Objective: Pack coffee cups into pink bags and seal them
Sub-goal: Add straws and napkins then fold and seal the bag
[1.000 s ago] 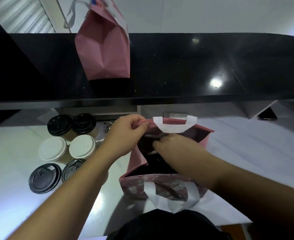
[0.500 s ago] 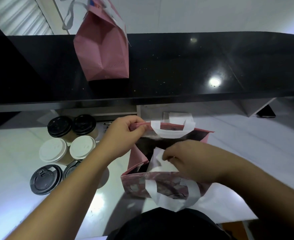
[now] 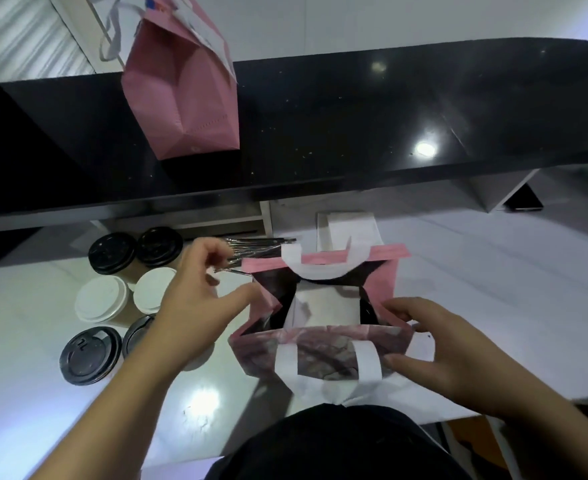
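Cups [image 3: 126, 299] sit left of our open bag [image 3: 320, 355], nearest our left hand [image 3: 199, 306], grip loose, empty; right hand [image 3: 458, 362] pinches the rim.

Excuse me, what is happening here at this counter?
A person is packing takeaway coffee into a pink bag that stands open on the white counter. The right hand holds the bag's right edge, and the left hand is at its left side, thumb near the rim. A white insert shows inside the bag. Six lidded cups wait at the left, not yet packed. Another pink bag stands on the black shelf above.
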### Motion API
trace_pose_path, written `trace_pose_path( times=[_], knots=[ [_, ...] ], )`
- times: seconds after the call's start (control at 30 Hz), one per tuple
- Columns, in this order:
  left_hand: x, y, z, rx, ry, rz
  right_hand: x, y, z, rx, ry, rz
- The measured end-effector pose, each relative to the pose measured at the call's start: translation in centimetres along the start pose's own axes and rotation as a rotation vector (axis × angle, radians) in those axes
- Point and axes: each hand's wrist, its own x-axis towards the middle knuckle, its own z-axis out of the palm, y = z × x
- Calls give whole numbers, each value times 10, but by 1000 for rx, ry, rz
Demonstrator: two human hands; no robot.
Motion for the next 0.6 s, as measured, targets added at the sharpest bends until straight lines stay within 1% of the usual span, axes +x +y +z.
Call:
trace_pose_path(
  times=[0.03,0.07,0.17,0.23,0.33,0.43,0.53,0.6],
  knots=[
    [-7,-6,-2,-47,-4,-28,3,1,4,37,11,17],
    [-13,-14,-3,-66,-59,-32,6,2,8,79,31,27],
    [-34,-33,-4,-62,-313,-32,13,7,16,195,57,46],
    [-41,-37,0,-104,-369,-47,16,9,20,251,60,62],
    [-41,-36,4,-106,-401,-12,19,12,24,341,87,80],
    [-38,-35,10,-58,-393,12,24,9,28,472,94,70],
    [-37,-35,22,-64,-344,-18,31,4,33,666,62,105],
    [-35,-38,28,-95,-281,-54,33,3,36,729,83,138]
  ],
)
